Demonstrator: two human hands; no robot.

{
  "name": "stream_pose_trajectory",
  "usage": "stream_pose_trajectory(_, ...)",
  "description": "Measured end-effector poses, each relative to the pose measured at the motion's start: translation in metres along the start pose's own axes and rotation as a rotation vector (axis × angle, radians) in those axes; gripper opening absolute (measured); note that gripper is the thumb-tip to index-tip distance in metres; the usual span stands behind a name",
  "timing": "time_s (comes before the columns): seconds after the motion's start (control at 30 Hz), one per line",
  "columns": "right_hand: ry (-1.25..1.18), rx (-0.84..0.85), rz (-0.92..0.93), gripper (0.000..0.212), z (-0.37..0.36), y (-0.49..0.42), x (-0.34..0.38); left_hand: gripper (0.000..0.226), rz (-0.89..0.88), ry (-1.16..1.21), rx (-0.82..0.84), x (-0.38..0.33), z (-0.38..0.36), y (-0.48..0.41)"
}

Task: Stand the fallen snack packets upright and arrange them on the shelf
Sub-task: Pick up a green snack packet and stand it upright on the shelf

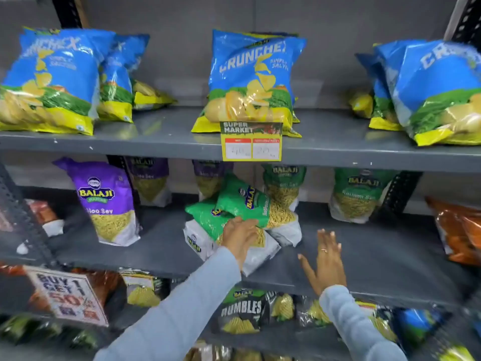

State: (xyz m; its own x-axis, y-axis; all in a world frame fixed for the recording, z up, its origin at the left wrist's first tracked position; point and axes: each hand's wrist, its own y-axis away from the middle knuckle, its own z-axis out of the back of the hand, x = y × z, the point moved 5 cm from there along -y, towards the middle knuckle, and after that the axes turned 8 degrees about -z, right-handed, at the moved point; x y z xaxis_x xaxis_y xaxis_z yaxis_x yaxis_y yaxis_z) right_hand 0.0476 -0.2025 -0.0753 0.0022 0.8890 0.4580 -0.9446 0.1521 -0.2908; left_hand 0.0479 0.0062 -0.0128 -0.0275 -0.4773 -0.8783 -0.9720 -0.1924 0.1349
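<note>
On the grey metal middle shelf, a heap of fallen green-and-white plastic snack packets lay near the centre of the view. The topmost green packet was tilted, its top corner pointing toward 11 o'clock, leaning on the others; a white-ended packet lay flat beneath, at 7 o'clock from it.

The left hand, in a pale blue sleeve, rested on the heap from 6 o'clock, fingers spread slightly apart and pressed against the packets' lower edge; whether it actually gripped one could not be told. The right hand hovered at 3 o'clock from the heap, palm facing the shelf, fingers apart and holding nothing, a ring on one finger.

At 9 o'clock from the heap an upright purple-and-white plastic snack packet stood near the shelf front. Behind, at 12 o'clock, more purple and green packets stood upright against the back; another upright green packet stood at 2 o'clock.

On the shelf above, blue-and-yellow glossy crisp bags stood, with a yellow-bordered paper price tag clipped at the front edge. At 7 o'clock, lower left, hung a white-and-red printed offer sign
</note>
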Motion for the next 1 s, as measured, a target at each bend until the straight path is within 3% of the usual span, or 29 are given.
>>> stream_pose_trajectory(0.07,0.126,0.178,-0.105,0.116,-0.021,-0.002,-0.012,0.028,0.039,0.021,-0.096,-0.002,-0.003,-0.012)
stream_pose_trajectory(0.17,0.274,0.362,-0.243,0.093,-0.053,0.001,-0.028,0.023,0.121,0.07,-0.264,-0.001,-0.004,-0.032)
stream_pose_trajectory(0.3,0.314,0.423,-0.281,0.087,-0.069,0.004,-0.026,0.074,0.119,-0.039,-0.542,0.005,0.001,-0.052)
stream_pose_trajectory(0.37,0.326,0.393,-0.28,0.086,-0.069,0.007,-0.027,0.09,0.154,-0.121,-0.617,0.009,0.004,-0.053)
stream_pose_trajectory(0.67,0.337,0.303,-0.264,0.088,-0.07,0.011,-0.027,0.068,0.087,-0.084,-0.456,0.02,-0.003,-0.081)
stream_pose_trajectory(0.77,0.339,0.31,-0.264,0.124,-0.071,0.012,-0.027,0.058,0.0,-0.099,-0.358,0.021,-0.017,-0.076)
stream_pose_trajectory(0.83,0.319,0.334,-0.276,0.133,-0.07,0.011,-0.027,0.041,-0.051,-0.129,-0.3,0.024,-0.028,-0.069)
stream_pose_trajectory(0.93,0.159,0.383,-0.316,0.099,-0.063,0.008,-0.031,0.027,-0.138,-0.142,-0.204,0.032,-0.048,-0.064)
stream_pose_trajectory(1.0,-0.232,0.342,-0.407,0.072,-0.049,0.001,-0.038,0.046,-0.187,-0.191,-0.149,0.05,-0.05,-0.082)
